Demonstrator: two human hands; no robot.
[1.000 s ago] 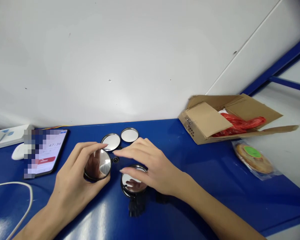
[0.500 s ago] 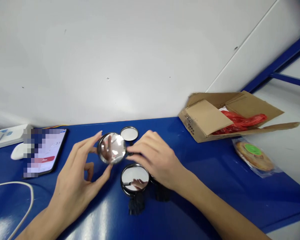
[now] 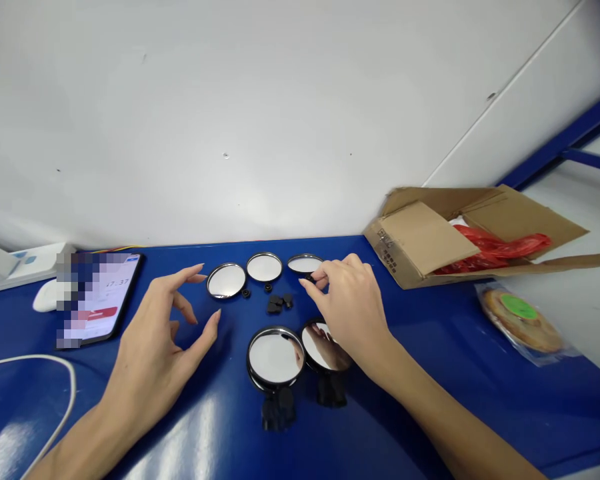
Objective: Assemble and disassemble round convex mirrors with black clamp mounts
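A blue table [image 3: 430, 413] holds everything here. Near its back right corner sits an open cardboard box [image 3: 415, 239] with a red plastic bag [image 3: 495, 248] inside. A phone [image 3: 127, 273] lies near the left side. In the middle are five round mirrors [image 3: 275, 357]: three lie in a row at the back, and two with black stems stand in front. Small black bits [image 3: 276, 304] lie between them. The left hand [image 3: 153, 360] and the right hand [image 3: 353, 307] are apart. The left is open, holding nothing, near the row. The right is curled at the third mirror's edge, but I cannot tell if it touches.
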